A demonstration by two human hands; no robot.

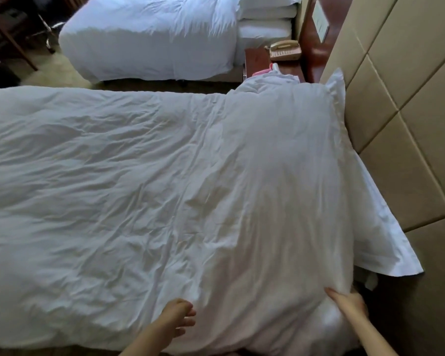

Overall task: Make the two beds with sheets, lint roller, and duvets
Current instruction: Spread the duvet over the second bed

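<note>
Both hands sit at the near edge of the duvet (165,188), well apart from each other. The right hand (350,301), the one closer to the headboard (409,124), appears to pinch the duvet's corner, one finger lying on top of the cloth. The left hand (177,317), farther from the headboard, rests at the edge with its fingers loosely curled; whether it grips any fabric cannot be told.

The duvet covers the near bed (36,291) from its foot right up to the headboard, over a pillow (385,227) whose flanged edge pokes out against the headboard panels. Its surface is creased all over.

Farther along the headboard wall, the far bed (149,42) looks finished: its duvet is spread and stacked pillows (267,19) lie at the head end. Between the beds, beside the headboard, a nightstand (257,60) carries a telephone (284,48). No lint roller can be made out.

By this showing the task is nearly done. What seems left is squaring and smoothing this duvet, and perhaps folding it back off the pillow.
</note>
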